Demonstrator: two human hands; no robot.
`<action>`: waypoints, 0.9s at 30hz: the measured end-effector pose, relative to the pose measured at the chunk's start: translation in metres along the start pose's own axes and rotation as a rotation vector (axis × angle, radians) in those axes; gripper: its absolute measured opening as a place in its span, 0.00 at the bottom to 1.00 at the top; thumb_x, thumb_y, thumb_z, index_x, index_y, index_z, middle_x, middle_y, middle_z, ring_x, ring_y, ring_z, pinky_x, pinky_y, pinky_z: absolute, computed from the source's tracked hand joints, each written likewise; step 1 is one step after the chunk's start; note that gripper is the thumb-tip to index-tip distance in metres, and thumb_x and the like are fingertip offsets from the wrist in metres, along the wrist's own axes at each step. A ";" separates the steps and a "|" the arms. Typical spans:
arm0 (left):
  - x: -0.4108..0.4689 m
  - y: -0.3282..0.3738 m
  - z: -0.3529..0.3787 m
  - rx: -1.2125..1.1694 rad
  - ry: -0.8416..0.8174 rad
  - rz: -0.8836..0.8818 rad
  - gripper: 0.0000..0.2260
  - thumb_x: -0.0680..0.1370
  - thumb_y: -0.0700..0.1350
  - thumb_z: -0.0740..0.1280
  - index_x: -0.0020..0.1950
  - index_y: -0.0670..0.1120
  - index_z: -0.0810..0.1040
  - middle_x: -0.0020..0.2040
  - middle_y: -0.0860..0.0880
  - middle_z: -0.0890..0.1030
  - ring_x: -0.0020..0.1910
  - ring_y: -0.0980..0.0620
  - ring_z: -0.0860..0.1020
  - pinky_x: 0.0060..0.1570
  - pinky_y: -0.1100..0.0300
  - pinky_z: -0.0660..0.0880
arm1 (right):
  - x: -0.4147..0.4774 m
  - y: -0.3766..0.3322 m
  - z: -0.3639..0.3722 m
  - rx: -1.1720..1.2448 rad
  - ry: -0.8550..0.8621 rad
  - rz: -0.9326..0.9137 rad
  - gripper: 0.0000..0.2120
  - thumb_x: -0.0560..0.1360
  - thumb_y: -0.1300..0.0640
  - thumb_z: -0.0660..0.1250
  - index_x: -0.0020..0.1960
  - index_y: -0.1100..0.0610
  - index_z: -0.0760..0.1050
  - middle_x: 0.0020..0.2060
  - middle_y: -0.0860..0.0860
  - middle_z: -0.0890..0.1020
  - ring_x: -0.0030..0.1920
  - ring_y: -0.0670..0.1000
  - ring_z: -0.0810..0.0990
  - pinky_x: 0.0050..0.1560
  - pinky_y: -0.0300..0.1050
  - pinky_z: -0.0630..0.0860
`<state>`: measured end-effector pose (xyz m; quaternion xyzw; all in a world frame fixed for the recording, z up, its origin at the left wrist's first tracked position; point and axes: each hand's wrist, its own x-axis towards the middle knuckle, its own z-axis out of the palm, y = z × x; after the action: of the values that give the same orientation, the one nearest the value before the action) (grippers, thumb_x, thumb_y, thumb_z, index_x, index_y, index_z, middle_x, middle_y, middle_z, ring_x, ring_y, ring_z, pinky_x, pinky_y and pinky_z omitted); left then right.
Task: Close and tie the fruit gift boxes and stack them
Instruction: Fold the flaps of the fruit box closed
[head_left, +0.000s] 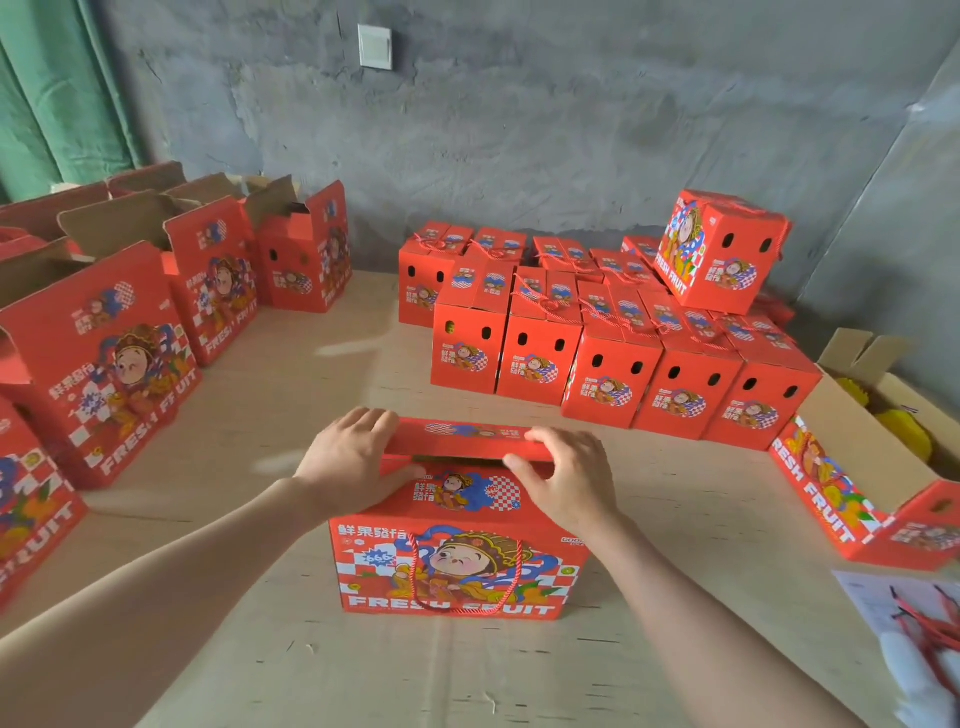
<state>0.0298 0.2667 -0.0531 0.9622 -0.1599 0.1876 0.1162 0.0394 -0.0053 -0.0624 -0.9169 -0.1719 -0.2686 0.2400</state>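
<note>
Head view: box (462, 564) stands with its long axis left-right, printed face toward the person; left hand (353, 457) and right hand (569, 475) curl over its top flap (462, 439).

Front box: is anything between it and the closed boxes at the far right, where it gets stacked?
Nothing visible does. Only bare table lies between the front box and the closed boxes.
</note>
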 end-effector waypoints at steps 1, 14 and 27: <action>-0.001 -0.002 -0.001 -0.040 -0.027 -0.014 0.26 0.74 0.65 0.61 0.51 0.41 0.74 0.48 0.47 0.79 0.50 0.46 0.75 0.49 0.52 0.75 | -0.001 0.001 -0.002 0.017 -0.034 0.016 0.16 0.74 0.46 0.66 0.52 0.58 0.81 0.49 0.52 0.84 0.51 0.54 0.81 0.59 0.50 0.73; 0.049 -0.027 -0.007 -0.040 -0.594 -0.038 0.36 0.74 0.65 0.62 0.76 0.48 0.56 0.66 0.45 0.72 0.61 0.46 0.74 0.58 0.55 0.71 | 0.051 0.038 -0.019 -0.158 -0.973 0.066 0.29 0.75 0.33 0.57 0.72 0.28 0.48 0.75 0.47 0.56 0.75 0.52 0.54 0.72 0.56 0.58; 0.045 -0.025 0.005 0.261 -0.463 0.200 0.32 0.76 0.66 0.48 0.78 0.55 0.49 0.64 0.48 0.72 0.63 0.48 0.71 0.64 0.56 0.67 | 0.040 0.044 -0.013 -0.295 -0.753 -0.210 0.22 0.79 0.36 0.43 0.67 0.26 0.36 0.66 0.55 0.68 0.68 0.55 0.66 0.69 0.52 0.60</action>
<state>0.0796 0.2768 -0.0435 0.9656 -0.2509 -0.0078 -0.0674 0.0853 -0.0412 -0.0452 -0.9531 -0.2999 0.0405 -0.0023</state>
